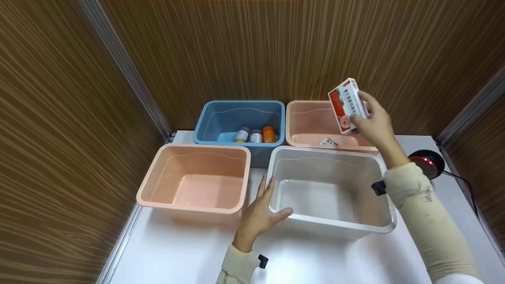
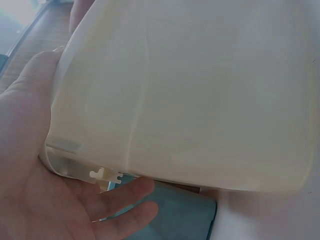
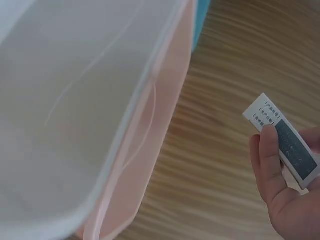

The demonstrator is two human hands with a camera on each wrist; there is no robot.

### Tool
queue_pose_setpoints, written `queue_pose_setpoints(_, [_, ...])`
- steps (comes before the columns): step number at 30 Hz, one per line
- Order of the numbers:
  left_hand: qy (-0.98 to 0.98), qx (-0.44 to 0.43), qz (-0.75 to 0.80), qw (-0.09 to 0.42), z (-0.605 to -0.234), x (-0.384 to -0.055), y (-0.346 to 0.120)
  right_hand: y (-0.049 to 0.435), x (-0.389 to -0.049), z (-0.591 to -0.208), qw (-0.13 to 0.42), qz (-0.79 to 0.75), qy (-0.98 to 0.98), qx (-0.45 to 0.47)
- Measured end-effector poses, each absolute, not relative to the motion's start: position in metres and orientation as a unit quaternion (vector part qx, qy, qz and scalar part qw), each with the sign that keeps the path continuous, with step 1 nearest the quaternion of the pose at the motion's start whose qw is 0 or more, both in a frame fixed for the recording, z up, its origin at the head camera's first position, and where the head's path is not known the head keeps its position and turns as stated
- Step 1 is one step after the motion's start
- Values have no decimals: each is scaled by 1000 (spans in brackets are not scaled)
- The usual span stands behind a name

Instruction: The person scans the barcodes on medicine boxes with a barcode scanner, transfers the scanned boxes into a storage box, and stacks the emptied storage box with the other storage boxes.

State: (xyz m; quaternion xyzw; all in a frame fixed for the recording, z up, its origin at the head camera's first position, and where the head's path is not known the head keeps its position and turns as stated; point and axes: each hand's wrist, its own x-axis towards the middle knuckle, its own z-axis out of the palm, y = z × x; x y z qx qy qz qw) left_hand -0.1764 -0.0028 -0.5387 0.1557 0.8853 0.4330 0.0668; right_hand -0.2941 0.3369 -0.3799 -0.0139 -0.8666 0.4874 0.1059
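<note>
My right hand (image 1: 378, 122) pinches a white and red medicine box (image 1: 348, 105) between thumb and fingers, up above the back right pink bin (image 1: 291, 122). In the right wrist view the narrow printed end of the medicine box (image 3: 282, 140) shows between the fingers. Inside that pink bin lies a small white and blue box (image 1: 328, 142). My left hand (image 1: 258, 217) is at the front left corner of the white bin (image 1: 335, 223), fingers extended along its outside and thumb over the front rim. From the left wrist, the white bin's wall (image 2: 190, 100) fills most of the view.
A blue bin (image 1: 244, 103) at the back holds white bottles (image 1: 256, 136) and an orange one (image 1: 269, 135). Another pink bin (image 1: 193, 211) stands front left. A black round device (image 1: 428, 163) with red lights and a cable sits at the right. Wood-grain panels (image 1: 236, 47) surround the white table (image 1: 307, 260).
</note>
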Motion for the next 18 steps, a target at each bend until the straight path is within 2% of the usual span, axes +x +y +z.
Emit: queue_pose_setpoints(18, [883, 154, 439, 63, -541, -177, -3, 275, -349, -422, 96, 399, -912, -20])
